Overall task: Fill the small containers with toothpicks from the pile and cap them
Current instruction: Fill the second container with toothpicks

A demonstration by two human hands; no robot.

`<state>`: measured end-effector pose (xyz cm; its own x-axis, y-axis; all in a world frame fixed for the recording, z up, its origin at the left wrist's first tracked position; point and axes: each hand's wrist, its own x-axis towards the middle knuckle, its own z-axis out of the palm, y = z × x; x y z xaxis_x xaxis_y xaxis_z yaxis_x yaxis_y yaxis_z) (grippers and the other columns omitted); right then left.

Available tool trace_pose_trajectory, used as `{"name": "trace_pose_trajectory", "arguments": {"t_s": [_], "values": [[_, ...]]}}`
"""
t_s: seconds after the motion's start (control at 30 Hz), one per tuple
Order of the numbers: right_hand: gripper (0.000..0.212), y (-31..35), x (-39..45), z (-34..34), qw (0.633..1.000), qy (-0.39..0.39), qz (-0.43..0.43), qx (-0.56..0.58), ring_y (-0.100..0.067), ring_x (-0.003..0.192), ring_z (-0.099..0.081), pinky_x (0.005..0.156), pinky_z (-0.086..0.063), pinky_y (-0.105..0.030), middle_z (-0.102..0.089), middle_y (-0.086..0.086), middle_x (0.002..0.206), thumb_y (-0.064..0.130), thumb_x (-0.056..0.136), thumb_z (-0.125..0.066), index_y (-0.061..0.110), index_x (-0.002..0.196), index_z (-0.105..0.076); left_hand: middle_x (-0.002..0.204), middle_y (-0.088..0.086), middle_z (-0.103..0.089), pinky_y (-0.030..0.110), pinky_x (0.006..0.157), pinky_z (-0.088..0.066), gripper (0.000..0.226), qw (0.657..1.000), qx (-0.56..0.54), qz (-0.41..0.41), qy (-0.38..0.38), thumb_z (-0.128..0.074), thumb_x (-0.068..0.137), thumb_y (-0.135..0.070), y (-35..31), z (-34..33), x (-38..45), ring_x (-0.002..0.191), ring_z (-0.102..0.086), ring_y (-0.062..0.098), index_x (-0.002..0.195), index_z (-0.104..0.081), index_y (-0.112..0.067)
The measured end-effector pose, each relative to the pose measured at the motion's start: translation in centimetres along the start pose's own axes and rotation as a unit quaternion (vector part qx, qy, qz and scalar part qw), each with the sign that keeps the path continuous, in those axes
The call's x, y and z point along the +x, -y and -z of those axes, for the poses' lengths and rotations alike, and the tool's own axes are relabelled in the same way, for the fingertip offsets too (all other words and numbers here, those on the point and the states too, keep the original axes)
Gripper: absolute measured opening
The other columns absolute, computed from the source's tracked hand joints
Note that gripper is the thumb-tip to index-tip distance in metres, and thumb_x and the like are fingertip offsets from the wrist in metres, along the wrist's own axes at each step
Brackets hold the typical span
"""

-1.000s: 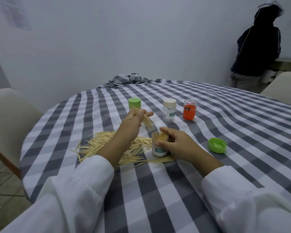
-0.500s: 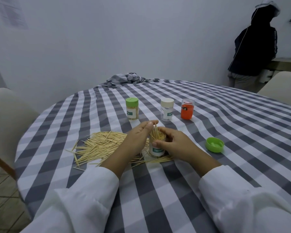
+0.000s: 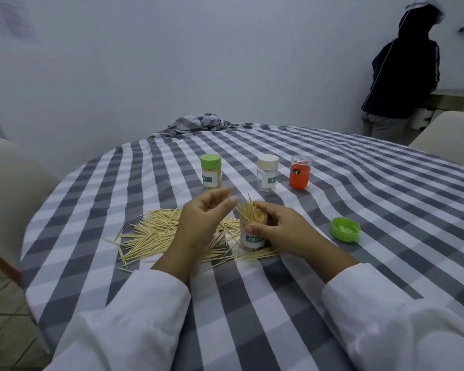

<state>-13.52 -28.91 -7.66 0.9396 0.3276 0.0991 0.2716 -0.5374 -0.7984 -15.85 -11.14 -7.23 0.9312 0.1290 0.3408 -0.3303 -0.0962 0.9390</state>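
Checked cloth [image 3: 332,263] covers a round table where a person fills an open container [image 3: 252,234] with toothpicks.
Toothpicks stand loosely out of the container's mouth, some tilted; the right hand [image 3: 284,231] grips its side, while the left hand [image 3: 201,218] hovers just beside the rim, fingers loosely curled, holding nothing. Left of it lies the toothpick pile [image 3: 156,234]; a green cap [image 3: 344,229] sits to the right. Behind stand three capped containers: green-capped [image 3: 211,171], cream-capped [image 3: 267,172], orange [image 3: 300,175].
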Motion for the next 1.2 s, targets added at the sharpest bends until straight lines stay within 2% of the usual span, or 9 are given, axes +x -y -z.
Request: {"name": "trace_pose_trajectory", "arguments": {"t_s": [0.23,0.43,0.57,0.73,0.8,0.9,1.0,1.1,1.2], "values": [[0.071,-0.2,0.0,0.0,1.000,0.000,0.011,0.010,-0.013,0.118,-0.053,0.095,-0.049,-0.030,-0.052,0.004,0.134,0.042,0.079,-0.068,0.026,0.142,-0.039,0.095,-0.003,-0.072,0.020,0.077,-0.055,0.033,0.999,-0.023,-0.028,0.040,-0.076,0.075,-0.005,0.1,-0.8,-0.1,0.091,-0.069,0.009,0.099,-0.066,-0.027],[0.060,-0.1,0.0,0.0,1.000,0.006,0.018,0.008,-0.010,0.110,-0.058,0.090,-0.051,-0.026,-0.060,0.006,0.122,0.037,0.081,-0.067,0.027,0.136,-0.046,0.095,-0.014,-0.071,0.019,0.081,-0.054,0.030,0.991,0.091,-0.076,0.059,-0.071,0.083,-0.013,0.4,-1.1,-0.1,0.095,-0.065,0.005,0.101,-0.067,-0.037],[0.068,-0.3,0.1,-0.1,1.000,0.004,0.003,0.012,-0.013,0.117,-0.053,0.096,-0.049,-0.031,-0.052,0.004,0.133,0.037,0.081,-0.068,0.025,0.142,-0.038,0.092,-0.019,-0.059,0.010,0.070,-0.046,0.034,0.977,0.175,-0.119,-0.009,-0.072,0.082,-0.022,0.4,-0.9,0.3,0.083,-0.055,-0.005,0.114,-0.062,-0.031],[0.084,-0.3,0.2,-0.2,1.000,0.012,0.010,0.014,-0.009,0.112,-0.057,0.095,-0.051,-0.035,-0.059,0.005,0.126,0.057,0.064,-0.072,0.028,0.138,-0.044,0.076,-0.017,-0.060,0.004,0.062,-0.042,0.013,0.973,0.193,-0.123,-0.042,-0.074,0.080,-0.022,0.4,-0.6,0.6,0.072,-0.054,-0.011,0.091,-0.069,-0.023],[0.087,-0.3,0.2,-0.3,0.999,0.023,0.017,0.015,-0.009,0.110,-0.059,0.094,-0.051,-0.035,-0.061,0.006,0.122,0.062,0.060,-0.070,0.030,0.137,-0.045,0.077,-0.019,-0.062,0.004,0.063,-0.042,0.010,0.970,0.205,-0.134,-0.009,-0.071,0.083,-0.022,0.4,-0.7,0.5,0.075,-0.056,-0.011,0.093,-0.073,-0.020],[0.069,-0.1,0.1,-0.5,0.999,0.026,0.023,0.015,-0.009,0.109,-0.059,0.093,-0.052,-0.035,-0.062,0.008,0.120,0.048,0.074,-0.070,0.032,0.136,-0.046,0.093,-0.017,-0.062,0.008,0.067,-0.043,0.020,0.965,0.213,-0.150,0.014,-0.064,0.089,-0.025,0.3,-1.1,0.2,0.088,-0.058,-0.002,0.108,-0.070,-0.023],[0.063,0.1,0.1,-0.5,0.999,0.024,0.022,0.010,-0.010,0.111,-0.058,0.095,-0.051,-0.035,-0.061,0.008,0.122,0.042,0.079,-0.069,0.033,0.136,-0.045,0.113,-0.021,-0.054,0.014,0.083,-0.042,0.032,0.956,0.232,-0.180,0.017,-0.063,0.090,-0.025,0.3,-1.0,0.3,0.104,-0.052,-0.001,0.122,-0.063,-0.025],[0.061,0.1,0.1,-0.4,0.999,0.025,0.029,0.006,-0.009,0.111,-0.058,0.094,-0.051,-0.035,-0.061,0.008,0.122,0.044,0.078,-0.069,0.035,0.134,-0.047,0.102,-0.020,-0.059,0.028,0.091,-0.047,0.023,0.947,0.262,-0.176,0.058,-0.067,0.087,-0.022,0.5,-0.5,0.6,0.105,-0.053,0.003,0.109,-0.072,-0.023],[0.065,0.1,0.1,-0.4,0.999,0.025,0.025,0.008,-0.010,0.114,-0.056,0.095,-0.050,-0.033,-0.058,0.007,0.126,0.040,0.080,-0.069,0.032,0.138,-0.043,0.092,-0.024,-0.058,0.025,0.084,-0.047,0.017,0.950,0.250,-0.174,0.071,-0.062,0.088,-0.028,0.6,-0.2,0.7,0.098,-0.054,0.000,0.100,-0.074,-0.023]]}}
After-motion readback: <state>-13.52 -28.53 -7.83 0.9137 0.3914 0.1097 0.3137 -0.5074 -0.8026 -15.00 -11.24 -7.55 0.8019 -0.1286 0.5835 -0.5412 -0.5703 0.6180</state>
